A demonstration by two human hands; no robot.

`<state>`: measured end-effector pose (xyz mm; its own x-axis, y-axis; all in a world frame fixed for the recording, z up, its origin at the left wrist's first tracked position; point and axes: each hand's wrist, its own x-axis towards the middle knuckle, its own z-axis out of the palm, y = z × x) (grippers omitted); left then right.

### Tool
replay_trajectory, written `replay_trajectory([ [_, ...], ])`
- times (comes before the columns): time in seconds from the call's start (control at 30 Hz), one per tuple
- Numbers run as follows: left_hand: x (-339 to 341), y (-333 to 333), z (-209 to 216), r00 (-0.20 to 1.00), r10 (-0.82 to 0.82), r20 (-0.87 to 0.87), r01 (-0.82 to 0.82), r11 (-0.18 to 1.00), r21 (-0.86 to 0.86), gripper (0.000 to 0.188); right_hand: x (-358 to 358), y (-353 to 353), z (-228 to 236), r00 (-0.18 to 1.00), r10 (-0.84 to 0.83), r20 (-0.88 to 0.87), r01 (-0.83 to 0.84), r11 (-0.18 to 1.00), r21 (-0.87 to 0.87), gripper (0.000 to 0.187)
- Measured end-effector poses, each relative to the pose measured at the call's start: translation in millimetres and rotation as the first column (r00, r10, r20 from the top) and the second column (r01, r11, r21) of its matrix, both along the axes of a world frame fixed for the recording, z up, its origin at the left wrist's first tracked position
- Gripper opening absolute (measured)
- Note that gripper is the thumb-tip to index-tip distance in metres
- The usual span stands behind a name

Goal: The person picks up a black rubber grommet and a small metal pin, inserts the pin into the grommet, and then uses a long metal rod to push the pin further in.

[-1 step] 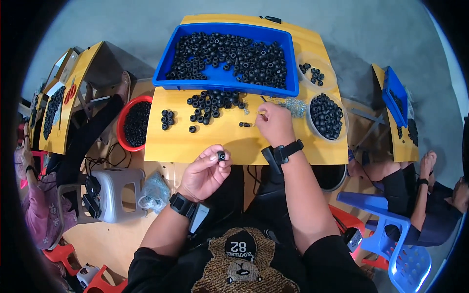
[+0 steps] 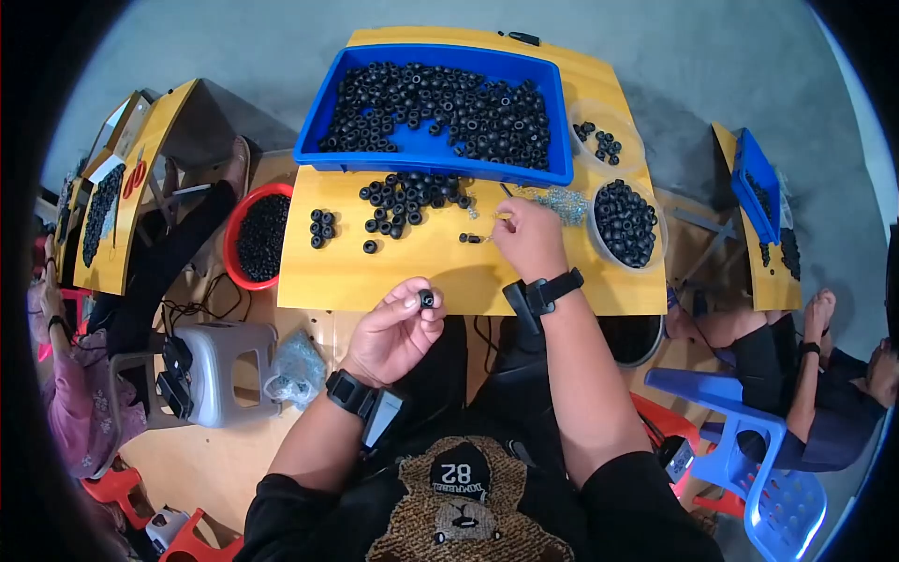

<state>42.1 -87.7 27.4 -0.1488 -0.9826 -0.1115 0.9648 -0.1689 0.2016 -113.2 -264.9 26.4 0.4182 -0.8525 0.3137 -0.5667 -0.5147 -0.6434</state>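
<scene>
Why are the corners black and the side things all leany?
In the head view: the fisheye lens blackens the corners and seems to tilt the left table and blue chair; the black pieces in the blue tray look sharp; clear bits by the right hand are too tiny to tell.

The fingertips of the right hand are partly hidden, and whether anything is gripped cannot be told. The small, clear bluish pieces beside it are too tiny to be identified. The round black tub is partly covered by the yellow rectangular counter.
</scene>
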Motion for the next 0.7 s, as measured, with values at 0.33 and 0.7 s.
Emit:
replay_trajectory([
  [0.33, 2.0, 10.1, -4.9, 0.993, 0.008, -0.115, -0.006, 1.000, 0.015, 0.021, -30.1, 38.3, 19.0, 0.907, -0.183, 0.378, -0.089, 0.796, 0.598, 0.011],
  [0.7, -19.5, 26.5, -3.2, 0.991, 0.004, -0.132, 0.007, 0.997, 0.082, 0.030, -30.4, 102.6, 45.6, 0.762, -0.161, 0.627, -0.434, 0.590, 0.680, 0.016],
])
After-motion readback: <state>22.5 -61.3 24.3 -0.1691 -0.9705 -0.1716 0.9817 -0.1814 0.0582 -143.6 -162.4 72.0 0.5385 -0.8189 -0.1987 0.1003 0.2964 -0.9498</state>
